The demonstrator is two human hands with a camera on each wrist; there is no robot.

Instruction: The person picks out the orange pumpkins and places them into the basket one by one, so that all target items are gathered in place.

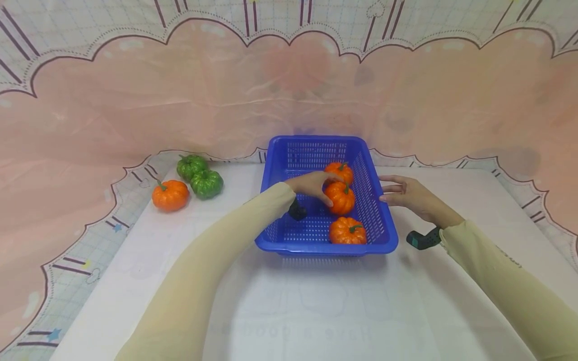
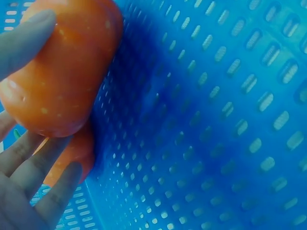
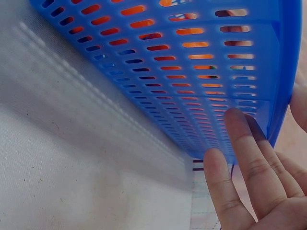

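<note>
A blue plastic basket (image 1: 322,247) with slotted walls stands on the table. Inside, along its right side, three small orange pumpkins lie in a row. My left hand (image 1: 312,183) reaches in and holds the middle pumpkin (image 1: 341,200), its thumb on one side and fingers on the other, as the left wrist view shows. The back pumpkin (image 1: 345,173) sits just beyond those fingers, partly hidden by them. Nearest the front wall is another pumpkin (image 1: 344,231). Outside the basket, my right hand (image 1: 417,199) has its extended fingers at the right wall and rim.
Left of the basket, on the white table (image 1: 289,311), lie another orange pumpkin (image 1: 170,196) and two green ones, a front green pumpkin (image 1: 206,184) and a back green pumpkin (image 1: 190,167). A patterned pink cloth (image 1: 217,110) hangs behind the table.
</note>
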